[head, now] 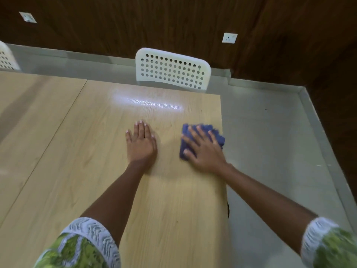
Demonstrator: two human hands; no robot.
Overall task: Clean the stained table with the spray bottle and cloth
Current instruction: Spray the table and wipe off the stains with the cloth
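Observation:
A light wooden table (96,151) fills the lower left and middle of the head view. A folded blue cloth (216,135) lies near the table's right edge. My right hand (202,149) presses flat on the cloth with its fingers spread and looks blurred. My left hand (141,144) rests flat on the bare tabletop, to the left of the cloth, fingers straight. A bright glare patch shows on the wood beyond both hands. No spray bottle is in view.
A white perforated chair (172,69) stands at the table's far edge. A second white chair (5,59) peeks in at the far left. Grey floor (270,142) runs along the right of the table. Dark wood wall panels with sockets (229,38) stand behind.

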